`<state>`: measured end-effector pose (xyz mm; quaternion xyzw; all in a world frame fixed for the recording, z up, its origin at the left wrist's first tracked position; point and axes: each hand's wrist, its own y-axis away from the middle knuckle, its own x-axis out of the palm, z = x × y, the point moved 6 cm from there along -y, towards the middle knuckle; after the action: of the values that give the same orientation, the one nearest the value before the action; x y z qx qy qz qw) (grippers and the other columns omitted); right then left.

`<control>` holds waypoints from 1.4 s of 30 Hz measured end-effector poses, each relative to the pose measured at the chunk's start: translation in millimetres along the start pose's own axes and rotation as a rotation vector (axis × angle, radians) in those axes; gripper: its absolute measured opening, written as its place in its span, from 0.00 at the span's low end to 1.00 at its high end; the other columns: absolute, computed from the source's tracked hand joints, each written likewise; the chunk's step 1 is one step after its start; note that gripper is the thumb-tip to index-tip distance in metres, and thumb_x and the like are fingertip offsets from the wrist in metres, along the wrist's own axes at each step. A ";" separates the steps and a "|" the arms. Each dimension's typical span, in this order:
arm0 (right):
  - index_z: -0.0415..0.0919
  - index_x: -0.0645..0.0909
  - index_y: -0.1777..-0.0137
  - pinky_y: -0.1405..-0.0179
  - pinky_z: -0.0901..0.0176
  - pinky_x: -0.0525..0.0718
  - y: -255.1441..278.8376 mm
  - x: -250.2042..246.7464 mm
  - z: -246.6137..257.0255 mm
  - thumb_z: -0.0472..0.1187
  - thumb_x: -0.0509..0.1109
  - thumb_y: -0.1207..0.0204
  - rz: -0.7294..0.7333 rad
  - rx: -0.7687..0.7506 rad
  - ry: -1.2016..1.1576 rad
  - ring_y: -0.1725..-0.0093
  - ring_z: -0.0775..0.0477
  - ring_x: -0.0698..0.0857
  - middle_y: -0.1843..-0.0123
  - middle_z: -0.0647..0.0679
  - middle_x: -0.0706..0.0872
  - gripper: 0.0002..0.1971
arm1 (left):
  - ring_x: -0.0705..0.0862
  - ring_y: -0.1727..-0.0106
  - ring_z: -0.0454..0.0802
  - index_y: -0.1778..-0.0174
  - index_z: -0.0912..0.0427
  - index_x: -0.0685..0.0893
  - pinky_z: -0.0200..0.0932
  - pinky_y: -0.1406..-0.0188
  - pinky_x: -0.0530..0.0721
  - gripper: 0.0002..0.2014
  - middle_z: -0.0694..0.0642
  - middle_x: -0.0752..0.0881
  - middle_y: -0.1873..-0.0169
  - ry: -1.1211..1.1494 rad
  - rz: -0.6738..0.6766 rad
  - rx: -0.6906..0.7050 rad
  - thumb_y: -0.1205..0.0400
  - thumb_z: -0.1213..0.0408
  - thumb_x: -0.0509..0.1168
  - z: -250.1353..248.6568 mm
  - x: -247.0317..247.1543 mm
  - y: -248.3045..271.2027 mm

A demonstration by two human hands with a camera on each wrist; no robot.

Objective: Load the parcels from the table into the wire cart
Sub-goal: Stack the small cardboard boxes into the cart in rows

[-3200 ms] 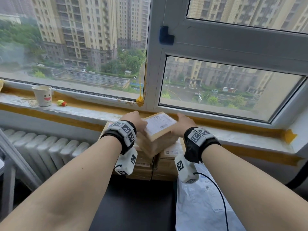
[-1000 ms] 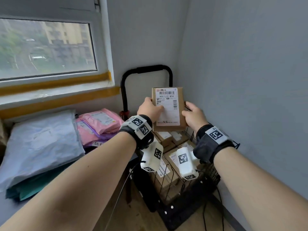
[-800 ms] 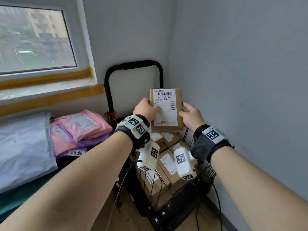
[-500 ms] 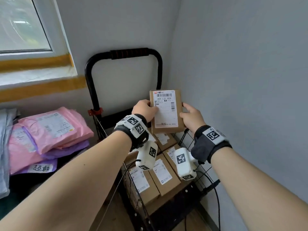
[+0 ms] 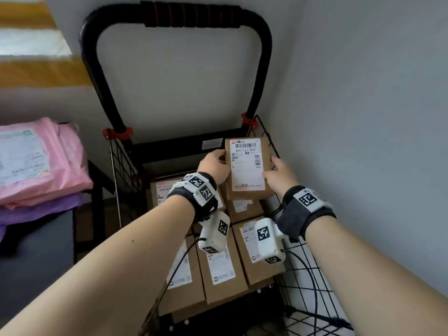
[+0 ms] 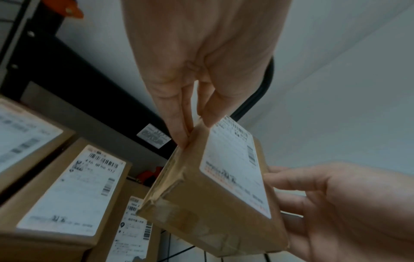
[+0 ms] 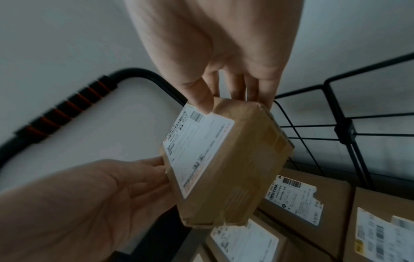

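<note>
A small brown cardboard parcel [image 5: 247,166] with a white shipping label hangs above the far right part of the black wire cart [image 5: 126,161]. My left hand [image 5: 214,166] pinches its left edge, thumb on the label side and fingers on its side face, as the left wrist view shows on the parcel [image 6: 215,187]. My right hand [image 5: 278,175] holds the right edge, thumb on the label and fingers behind the parcel [image 7: 224,159]. Several brown parcels [image 5: 218,263] lie flat in the cart below.
The cart's black handle [image 5: 189,15] stands against the back wall, and the grey side wall is close on the right. Pink and purple mailer bags [image 5: 41,166] are stacked on the dark table [image 5: 36,251] to the left.
I lifted the parcel off the stack by the window, turned right with it to the cart, and have now lowered it closer to the boxes inside. Both hands kept their hold.
</note>
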<state>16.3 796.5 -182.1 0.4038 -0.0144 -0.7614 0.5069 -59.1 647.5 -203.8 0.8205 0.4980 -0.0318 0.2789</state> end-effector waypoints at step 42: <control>0.45 0.56 0.19 0.42 0.55 0.79 -177.0 105.6 -106.8 0.36 0.79 0.33 0.199 0.211 0.200 0.35 0.41 0.82 0.31 0.44 0.80 0.46 | 0.59 0.22 0.65 0.17 0.48 0.49 0.66 0.25 0.63 0.53 0.64 0.61 0.23 -0.092 -0.600 -0.750 0.31 0.57 0.77 193.0 -18.8 -51.3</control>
<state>-68.0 841.2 -393.8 0.5251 -0.0836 -0.6580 0.5333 -67.8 555.9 -382.0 0.4810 0.6772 0.0348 0.5558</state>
